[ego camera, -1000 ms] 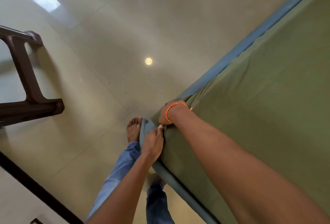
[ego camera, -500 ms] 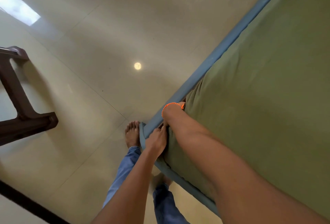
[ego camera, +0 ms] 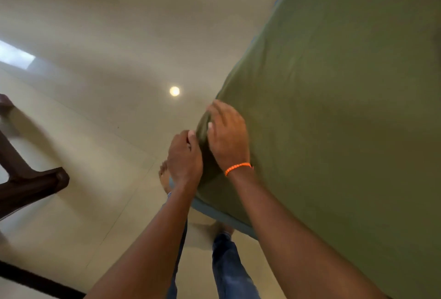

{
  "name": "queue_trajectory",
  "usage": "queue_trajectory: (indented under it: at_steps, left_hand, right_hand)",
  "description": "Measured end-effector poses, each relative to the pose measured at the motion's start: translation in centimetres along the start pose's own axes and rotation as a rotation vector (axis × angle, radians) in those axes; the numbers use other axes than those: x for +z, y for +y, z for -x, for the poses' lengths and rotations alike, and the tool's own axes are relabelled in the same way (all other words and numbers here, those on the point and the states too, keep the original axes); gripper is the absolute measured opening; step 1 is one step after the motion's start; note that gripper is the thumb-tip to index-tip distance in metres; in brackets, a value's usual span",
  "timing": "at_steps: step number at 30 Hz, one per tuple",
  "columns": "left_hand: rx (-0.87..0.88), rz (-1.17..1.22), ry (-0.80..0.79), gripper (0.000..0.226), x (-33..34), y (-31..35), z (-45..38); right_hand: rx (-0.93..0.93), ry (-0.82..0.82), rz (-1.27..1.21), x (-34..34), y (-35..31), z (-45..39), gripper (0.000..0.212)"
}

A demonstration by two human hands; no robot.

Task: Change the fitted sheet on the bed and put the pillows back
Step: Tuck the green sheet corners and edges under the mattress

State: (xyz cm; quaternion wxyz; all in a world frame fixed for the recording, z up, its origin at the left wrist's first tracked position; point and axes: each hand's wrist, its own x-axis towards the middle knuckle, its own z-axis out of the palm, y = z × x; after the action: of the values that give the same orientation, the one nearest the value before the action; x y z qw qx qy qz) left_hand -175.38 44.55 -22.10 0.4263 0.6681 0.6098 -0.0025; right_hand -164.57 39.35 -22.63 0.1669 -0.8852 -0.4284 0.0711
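Note:
An olive-green fitted sheet [ego camera: 334,108] covers the mattress, which fills the right side of the view. A strip of the blue mattress edge [ego camera: 222,217] shows below the sheet at the near corner. My left hand [ego camera: 185,158] pinches a bunched fold of the sheet at that corner. Beside it, my right hand [ego camera: 229,136], with an orange bracelet on the wrist, lies over the same bunched fold with fingers curved on the fabric. No pillows are in view.
A glossy beige tiled floor [ego camera: 107,108] stretches to the left of the bed. A dark wooden furniture leg [ego camera: 28,184] stands at the left edge. My bare feet and blue jeans [ego camera: 229,265] are right beside the bed corner.
Both hands have come up from the blue mattress edge at the corner onto the sheet, which now covers the side. The right hand, earlier tucked down the side, now lies on top.

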Motion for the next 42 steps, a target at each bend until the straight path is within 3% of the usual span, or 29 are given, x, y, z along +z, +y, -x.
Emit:
queue_trajectory:
  at_steps: [2, 4, 7, 10, 13, 15, 17, 19, 21, 23, 26, 30, 33, 38, 42]
  left_hand:
    - [0.143, -0.025, 0.029, 0.030, 1.4, 1.0, 0.6]
    - [0.206, -0.049, 0.091, 0.025, 2.4, 1.2, 0.5]
    - [0.176, -0.038, 0.180, 0.022, 2.8, 1.0, 0.0]
    - [-0.031, 0.013, 0.269, 0.024, 2.4, -0.1, -0.7]
    - [-0.173, -0.030, 0.205, 0.025, 2.2, 0.2, -1.0]
    - [-0.151, -0.124, 0.217, 0.022, 2.7, 1.2, -0.5]
    - [0.023, -0.263, 0.299, 0.015, 3.2, 1.8, 0.9]
    - [0.311, -0.365, 0.367, 0.027, 3.8, 1.7, 3.5]
    - [0.637, -0.412, 0.254, 0.039, 5.2, 0.5, 7.0]
    - [0.813, -0.466, 0.068, 0.047, 6.8, -2.0, 10.2]
    - [0.763, -0.564, -0.006, 0.054, 8.7, -5.3, 14.5]
    - [0.703, -0.604, -0.041, 0.062, 10.8, -6.6, 19.9]
    - [0.720, -0.631, -0.048, 0.062, 13.0, -6.7, 24.0]
    - [0.883, -0.661, -0.135, 0.048, 17.4, -6.5, 30.7]
    - [0.915, -0.649, -0.196, 0.045, 21.4, -6.4, 36.4]
  right_hand:
    - [0.317, 0.120, 0.029, -1.6, 2.6, 2.4, 0.045]
    - [0.499, 0.104, 0.068, -2.3, 4.1, 5.4, 0.038]
    - [0.484, 0.007, 0.093, -2.3, 4.4, 9.2, 0.028]
    - [0.455, -0.039, 0.078, -2.4, 3.1, 11.2, 0.027]
    - [0.366, -0.078, 0.025, -2.1, 1.9, 12.4, 0.038]
    - [0.284, -0.127, -0.006, -2.0, 1.9, 13.5, 0.051]
    - [0.237, -0.171, -0.028, -2.0, 2.3, 14.9, 0.061]
    - [0.173, -0.212, -0.036, -2.0, 3.0, 16.1, 0.067]
    - [0.054, -0.258, 0.001, -2.0, 4.4, 18.0, 0.070]
    - [-0.102, -0.308, 0.056, -2.0, 6.0, 20.4, 0.070]
    - [-0.294, -0.379, 0.078, -2.5, 8.9, 25.3, 0.069]
    - [-0.403, -0.412, 0.000, -4.2, 12.2, 30.3, 0.068]
    - [-0.276, -0.323, -0.053, -5.9, 15.2, 34.3, 0.064]
    - [0.076, -0.081, -0.017, -8.5, 22.6, 43.4, 0.037]
    - [0.267, -0.062, 0.098, -11.5, 28.5, 50.4, 0.043]
